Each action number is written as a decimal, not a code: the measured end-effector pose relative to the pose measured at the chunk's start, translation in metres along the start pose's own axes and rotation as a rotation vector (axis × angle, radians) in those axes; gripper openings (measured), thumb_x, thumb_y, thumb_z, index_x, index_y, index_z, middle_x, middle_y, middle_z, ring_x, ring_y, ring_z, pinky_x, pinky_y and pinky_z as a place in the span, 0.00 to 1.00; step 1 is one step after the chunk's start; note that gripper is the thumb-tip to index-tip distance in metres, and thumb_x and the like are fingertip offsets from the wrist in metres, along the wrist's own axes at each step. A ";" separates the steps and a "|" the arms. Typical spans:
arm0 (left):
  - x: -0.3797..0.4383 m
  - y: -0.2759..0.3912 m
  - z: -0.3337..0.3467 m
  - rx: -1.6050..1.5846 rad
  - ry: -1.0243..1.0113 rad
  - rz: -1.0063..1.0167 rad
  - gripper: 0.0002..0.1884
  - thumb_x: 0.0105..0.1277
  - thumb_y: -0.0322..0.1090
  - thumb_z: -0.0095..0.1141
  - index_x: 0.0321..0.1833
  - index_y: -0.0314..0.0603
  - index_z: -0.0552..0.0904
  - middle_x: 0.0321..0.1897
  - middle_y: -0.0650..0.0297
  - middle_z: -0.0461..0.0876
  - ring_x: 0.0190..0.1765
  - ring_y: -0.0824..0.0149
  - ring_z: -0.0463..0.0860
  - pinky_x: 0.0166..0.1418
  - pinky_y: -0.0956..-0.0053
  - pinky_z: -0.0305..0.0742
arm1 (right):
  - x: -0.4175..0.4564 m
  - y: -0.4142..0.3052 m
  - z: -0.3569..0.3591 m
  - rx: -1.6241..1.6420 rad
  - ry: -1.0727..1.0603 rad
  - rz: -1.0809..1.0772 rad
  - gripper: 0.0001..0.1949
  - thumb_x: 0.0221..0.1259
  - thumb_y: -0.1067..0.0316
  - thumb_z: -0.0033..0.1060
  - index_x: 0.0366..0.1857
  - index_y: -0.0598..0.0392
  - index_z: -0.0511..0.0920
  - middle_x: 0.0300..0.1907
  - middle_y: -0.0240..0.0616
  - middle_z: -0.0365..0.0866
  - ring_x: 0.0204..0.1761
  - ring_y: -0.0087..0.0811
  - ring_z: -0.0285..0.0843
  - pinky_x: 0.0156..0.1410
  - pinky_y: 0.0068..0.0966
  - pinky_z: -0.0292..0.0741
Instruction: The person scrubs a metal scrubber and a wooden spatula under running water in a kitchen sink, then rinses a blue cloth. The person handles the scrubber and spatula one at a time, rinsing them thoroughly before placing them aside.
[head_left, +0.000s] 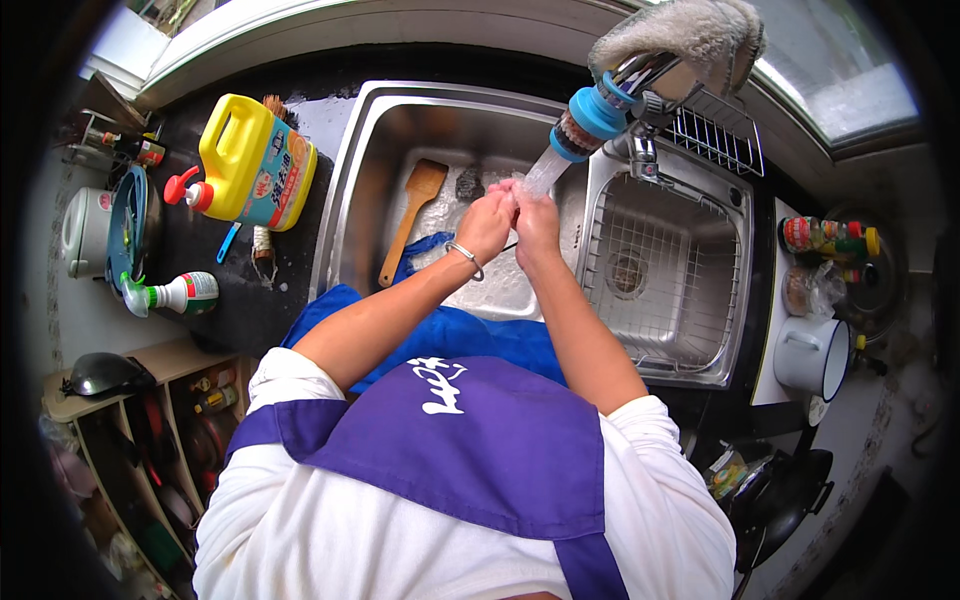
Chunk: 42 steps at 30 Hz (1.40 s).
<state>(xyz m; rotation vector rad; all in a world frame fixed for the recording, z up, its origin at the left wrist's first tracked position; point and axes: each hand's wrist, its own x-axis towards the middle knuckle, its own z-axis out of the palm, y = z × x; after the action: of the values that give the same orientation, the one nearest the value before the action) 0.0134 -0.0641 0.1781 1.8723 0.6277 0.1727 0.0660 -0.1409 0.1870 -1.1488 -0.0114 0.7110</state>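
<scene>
My left hand (486, 219) and my right hand (537, 225) meet over the large steel sink basin (375, 142), under water running from a faucet with a blue filter (589, 124). A thin dark piece shows between them, most of it hidden by the fingers, so what it is and which hand grips it I cannot tell. Left of my hands, a wooden spatula (421, 187) leans in the basin beside a dark scouring pad (469, 184). Blue cloth (450, 337) lies over the sink's front edge, and a bit of blue shows inside the basin.
Left on the black counter stand a yellow detergent jug (247, 161), a spray bottle (184, 292) and a brush (262, 244). A smaller basin with a wire basket (660, 300) is at right. Beyond it are bottles (817, 236) and a white enamel pot (806, 360).
</scene>
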 end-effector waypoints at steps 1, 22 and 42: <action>-0.003 0.006 -0.003 0.033 -0.093 0.041 0.19 0.65 0.44 0.43 0.35 0.32 0.78 0.33 0.43 0.80 0.42 0.44 0.78 0.46 0.59 0.71 | 0.005 0.001 -0.008 0.053 0.003 0.067 0.10 0.61 0.68 0.46 0.40 0.63 0.75 0.39 0.46 0.81 0.42 0.34 0.79 0.50 0.28 0.75; 0.010 0.014 -0.001 0.620 0.129 0.299 0.09 0.59 0.35 0.47 0.40 0.41 0.67 0.28 0.47 0.80 0.32 0.43 0.80 0.34 0.52 0.74 | -0.037 0.003 0.037 0.709 0.013 0.211 0.20 0.69 0.55 0.35 0.59 0.52 0.67 0.57 0.37 0.70 0.59 0.35 0.68 0.65 0.36 0.66; 0.009 0.061 -0.009 0.300 0.091 0.105 0.12 0.61 0.39 0.48 0.45 0.45 0.72 0.31 0.50 0.78 0.37 0.50 0.79 0.40 0.61 0.72 | -0.013 0.000 0.022 0.781 -0.223 0.364 0.20 0.59 0.43 0.41 0.41 0.47 0.72 0.34 0.44 0.77 0.30 0.39 0.76 0.30 0.36 0.73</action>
<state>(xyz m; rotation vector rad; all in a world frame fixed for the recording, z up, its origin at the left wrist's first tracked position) 0.0382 -0.0679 0.2348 2.1991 0.6451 0.2446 0.0477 -0.1296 0.2012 -0.3178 0.2717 1.0414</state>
